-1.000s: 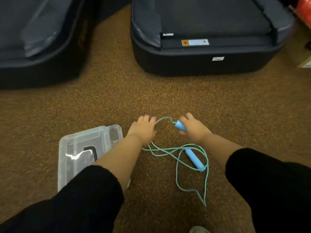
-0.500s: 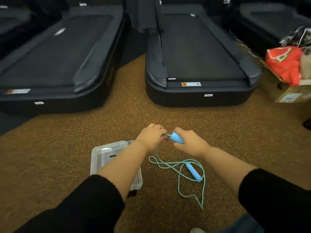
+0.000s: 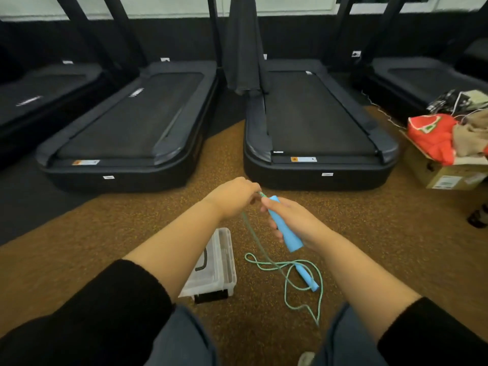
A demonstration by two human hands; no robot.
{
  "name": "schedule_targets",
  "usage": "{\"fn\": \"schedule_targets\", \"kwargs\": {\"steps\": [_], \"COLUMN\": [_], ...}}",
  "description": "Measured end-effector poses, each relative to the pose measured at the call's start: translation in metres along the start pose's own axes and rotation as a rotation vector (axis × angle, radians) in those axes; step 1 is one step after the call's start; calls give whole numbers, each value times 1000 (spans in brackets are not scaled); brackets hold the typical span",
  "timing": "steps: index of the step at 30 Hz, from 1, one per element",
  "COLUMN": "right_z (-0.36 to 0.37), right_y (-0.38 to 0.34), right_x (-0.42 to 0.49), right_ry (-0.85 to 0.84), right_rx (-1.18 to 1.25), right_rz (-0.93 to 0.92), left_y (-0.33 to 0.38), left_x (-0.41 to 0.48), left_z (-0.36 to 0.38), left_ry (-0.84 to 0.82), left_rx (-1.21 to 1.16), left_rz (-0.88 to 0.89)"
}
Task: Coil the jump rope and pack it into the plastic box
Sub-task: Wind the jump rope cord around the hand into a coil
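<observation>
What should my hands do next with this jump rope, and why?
Probably start the first loop: the right hand grips one blue handle, the left hand pinches the green cord at its tip, and the rest lies tangled on the floor around the other handle, beside the plastic box.

Both hands have risen, apparently lifting one blue handle [image 3: 284,224] clear.
</observation>
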State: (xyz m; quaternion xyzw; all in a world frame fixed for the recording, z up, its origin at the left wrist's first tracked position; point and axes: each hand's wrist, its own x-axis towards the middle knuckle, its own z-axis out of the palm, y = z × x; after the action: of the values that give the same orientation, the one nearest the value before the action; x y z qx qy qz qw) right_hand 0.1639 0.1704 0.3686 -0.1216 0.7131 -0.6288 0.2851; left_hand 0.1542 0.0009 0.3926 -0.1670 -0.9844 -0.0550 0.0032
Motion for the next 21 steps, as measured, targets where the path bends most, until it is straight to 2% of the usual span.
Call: {"fn": "schedule_targets", "kwargs": {"steps": [4, 8, 14, 17, 21], "right_z": [8, 18, 15, 8, 4], "right_y": [-14, -27, -46, -48, -50], "right_x": [-20, -31, -42, -49, -54], "right_ry": [-111, -303, -408, -481, -592], "right_rx": [100, 232, 453, 554, 560], "right_rz": [0, -8, -99, -94, -122], "left_y": [-4, 1, 9, 19, 24], "left_x": [-23, -39, -45, -46, -44], "left_z": [-16, -29, -23, -21, -21], "left_ry": [59, 114, 224, 209, 264], "left_rx": [-180, -337, -593, -681, -752], "left_rz": [-60, -94, -136, -136, -164]}}
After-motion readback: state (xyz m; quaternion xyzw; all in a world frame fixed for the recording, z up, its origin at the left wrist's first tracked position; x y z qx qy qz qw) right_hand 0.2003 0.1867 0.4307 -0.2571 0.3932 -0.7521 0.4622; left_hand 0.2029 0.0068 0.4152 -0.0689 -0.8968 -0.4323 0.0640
